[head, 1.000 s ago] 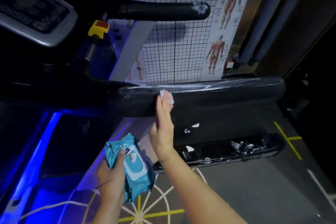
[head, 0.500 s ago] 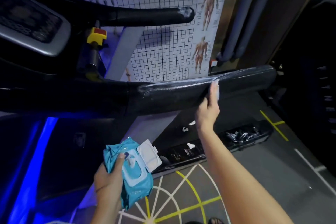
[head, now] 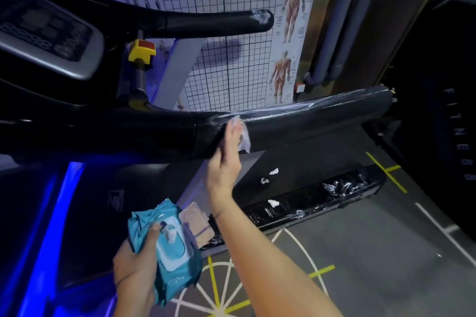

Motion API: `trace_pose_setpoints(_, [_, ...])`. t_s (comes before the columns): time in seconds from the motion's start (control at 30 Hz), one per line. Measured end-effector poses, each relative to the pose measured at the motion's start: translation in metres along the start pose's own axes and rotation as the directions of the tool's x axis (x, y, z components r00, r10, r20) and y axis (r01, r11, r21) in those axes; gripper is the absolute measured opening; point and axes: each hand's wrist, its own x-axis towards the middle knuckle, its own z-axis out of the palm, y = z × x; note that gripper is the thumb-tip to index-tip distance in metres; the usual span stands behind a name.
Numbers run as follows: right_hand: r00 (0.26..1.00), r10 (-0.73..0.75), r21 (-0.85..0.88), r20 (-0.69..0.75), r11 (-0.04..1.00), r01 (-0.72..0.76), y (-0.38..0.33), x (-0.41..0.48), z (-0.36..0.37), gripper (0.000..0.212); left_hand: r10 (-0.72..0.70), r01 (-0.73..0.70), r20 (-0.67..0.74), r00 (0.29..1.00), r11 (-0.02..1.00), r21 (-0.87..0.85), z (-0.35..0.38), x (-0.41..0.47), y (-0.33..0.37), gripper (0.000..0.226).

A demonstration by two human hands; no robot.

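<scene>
Down close, the left hand (head: 136, 267) has its fingers curled round a teal pack of wet wipes (head: 175, 252), thumb laid across the top and the flip lid (head: 198, 224) standing open. Up from there, the right hand (head: 226, 162) reaches out with its fingers straight and close together, pressing a white wipe (head: 243, 134) flat against the side of the black padded handrail (head: 322, 116) of the treadmill. A corner of the wipe hangs loose below the fingers. Wet streaks glisten along the top of the rail from the hand out to its far end, so that stretch looks covered. The dull section to the left of the hand looks yet to be done, so I'd call this rail about half finished. Torn white scraps (head: 273, 171) lie on the dark deck below, and more glint on the side rail (head: 322, 198), which means a pick-up job is left. Further off, the upper handlebar (head: 213, 22) shows a white smear at its tip, beside the grey console (head: 43, 33) and a yellow safety clip (head: 141, 51). Behind them, an anatomy poster (head: 291, 20) with a grid chart hangs on the wall, with blue light along the floor on the left.
</scene>
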Motion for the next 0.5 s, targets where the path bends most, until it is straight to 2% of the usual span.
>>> trace_pose_setpoints(0.07, [0.999, -0.009, 0.003, 0.049, 1.0, 0.009, -0.009, -0.013, 0.011, 0.069, -0.01, 0.01, -0.017, 1.0, 0.999, 0.04, -0.005, 0.003, -0.001, 0.084])
trace_pose_setpoints(0.13, [0.985, -0.061, 0.035, 0.163, 0.998, 0.056, -0.017, -0.025, 0.016, 0.072, -0.011, 0.013, -0.028, 1.0, 0.998, 0.066, -0.011, 0.005, -0.002, 0.084])
trace_pose_setpoints(0.23, [0.962, -0.127, 0.114, 0.242, 0.988, 0.102, -0.033, -0.031, 0.014, 0.075, -0.016, 0.018, -0.033, 0.999, 0.998, 0.066, -0.015, 0.006, -0.003, 0.069])
trace_pose_setpoints(0.3, [0.981, -0.102, 0.169, 0.166, 0.983, 0.073, -0.045, -0.026, 0.004, 0.069, -0.012, 0.014, -0.04, 0.999, 0.999, 0.034, -0.016, 0.008, -0.004, 0.073])
trace_pose_setpoints(0.37, [0.999, 0.039, 0.188, 0.013, 0.981, -0.041, -0.051, -0.013, -0.013, 0.061, -0.021, 0.021, -0.033, 0.999, 1.0, -0.003, -0.015, 0.007, -0.005, 0.076])
trace_pose_setpoints(0.43, [0.974, 0.174, 0.187, -0.145, 0.972, -0.145, -0.051, 0.006, -0.039, 0.052, -0.036, 0.036, -0.018, 0.999, 0.999, -0.019, -0.015, 0.003, -0.003, 0.075])
trace_pose_setpoints(0.5, [0.94, 0.25, 0.207, -0.233, 0.957, -0.203, -0.05, 0.025, -0.063, 0.045, -0.05, 0.05, -0.004, 0.999, 0.998, -0.045, -0.014, 0.001, -0.005, 0.075])
